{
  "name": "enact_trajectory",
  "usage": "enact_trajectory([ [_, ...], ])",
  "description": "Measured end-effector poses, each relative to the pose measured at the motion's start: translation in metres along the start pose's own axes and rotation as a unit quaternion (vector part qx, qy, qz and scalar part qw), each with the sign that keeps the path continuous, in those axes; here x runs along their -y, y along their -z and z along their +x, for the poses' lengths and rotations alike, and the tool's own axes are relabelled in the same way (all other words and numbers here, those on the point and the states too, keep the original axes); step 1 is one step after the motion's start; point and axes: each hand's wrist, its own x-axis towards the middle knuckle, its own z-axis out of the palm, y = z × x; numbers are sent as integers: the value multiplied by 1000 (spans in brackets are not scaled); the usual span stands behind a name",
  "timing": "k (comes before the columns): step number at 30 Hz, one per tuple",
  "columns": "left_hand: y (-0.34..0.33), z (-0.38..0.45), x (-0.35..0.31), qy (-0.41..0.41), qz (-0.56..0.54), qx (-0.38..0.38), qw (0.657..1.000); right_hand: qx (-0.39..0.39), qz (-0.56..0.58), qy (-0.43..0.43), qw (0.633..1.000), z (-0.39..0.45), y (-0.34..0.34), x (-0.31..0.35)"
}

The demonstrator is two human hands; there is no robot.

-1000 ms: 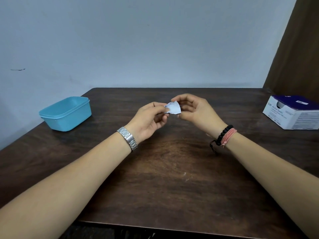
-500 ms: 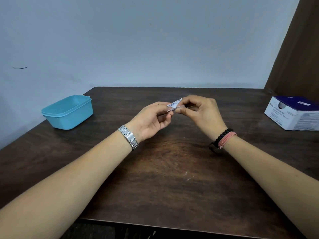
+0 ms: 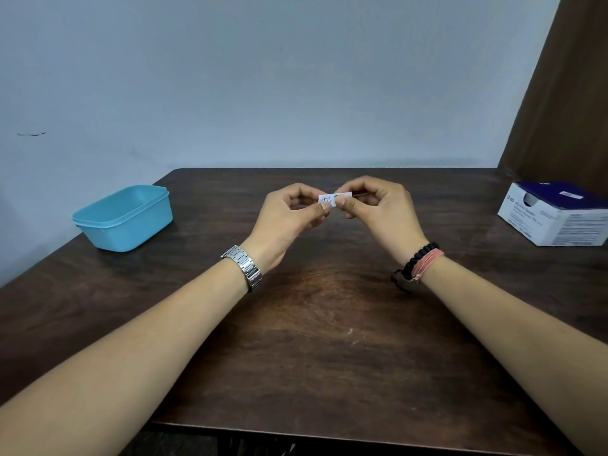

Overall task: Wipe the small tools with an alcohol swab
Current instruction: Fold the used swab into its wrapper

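A small white alcohol swab packet (image 3: 330, 198) with dark print is pinched between both hands above the middle of the dark wooden table (image 3: 312, 324). My left hand (image 3: 289, 215), with a metal watch on its wrist, grips the packet's left edge between thumb and forefinger. My right hand (image 3: 378, 209), with bead and cord bracelets on its wrist, grips the right part. A thin sliver, perhaps a small tool, shows at the right hand's fingers; I cannot tell what it is.
An open light-blue plastic tub (image 3: 123, 217) stands at the table's left edge. A white and dark-blue box of swabs (image 3: 556, 213) sits at the far right. A pale wall rises behind the table, with a brown curtain at the right.
The packet went from flat and facing me to edge-on, and now lies level between the fingertips. Both hands rose slightly and drew closer together.
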Motion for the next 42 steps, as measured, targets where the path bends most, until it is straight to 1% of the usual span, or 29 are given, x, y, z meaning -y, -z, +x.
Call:
enact_trajectory([
  [3,-1,-1,1,4,-8,6,1000,-12,15,0,1000,0,0,0],
  [7,-3,-1,3,13,-42,7,999,-2,-14,12,1000,0,-1,1],
  [12,-4,0,4,23,-86,-1,996,22,67,-12,997,2,0,1],
  [16,-4,0,4,30,-103,5,994,31,79,-18,996,2,-1,2],
  [18,-6,0,4,39,-108,13,993,19,54,-12,998,2,-1,3],
  [20,-7,-1,3,65,-139,12,988,8,18,5,1000,1,-2,4],
  [23,-7,-1,3,127,-212,3,969,-8,-68,67,995,-3,-4,7],
  [26,-5,1,3,179,-297,-13,938,21,-199,176,964,-6,-5,4],
  [28,-4,3,3,183,-328,-32,926,41,-244,209,946,-6,-6,1],
  [29,-3,3,3,182,-331,-38,925,45,-253,220,941,-6,-7,1],
  [31,-2,3,3,174,-306,-40,935,52,-248,232,939,-6,-7,2],
  [32,-2,3,3,164,-282,-42,944,56,-226,220,947,-6,-7,3],
  [33,-3,3,2,146,-255,-46,955,58,-188,187,962,-7,-7,5],
  [35,-3,3,1,96,-201,-53,973,49,-80,65,993,-4,-7,6],
  [37,-4,2,0,51,-140,-43,988,50,10,-59,997,-1,-8,4],
  [38,-4,2,0,34,-109,-34,993,55,34,-95,993,0,-8,3],
  [40,-4,1,1,10,-72,-23,997,54,60,-119,990,1,-6,2],
  [42,-4,1,2,-5,-58,-19,998,48,74,-119,989,1,-4,2],
])
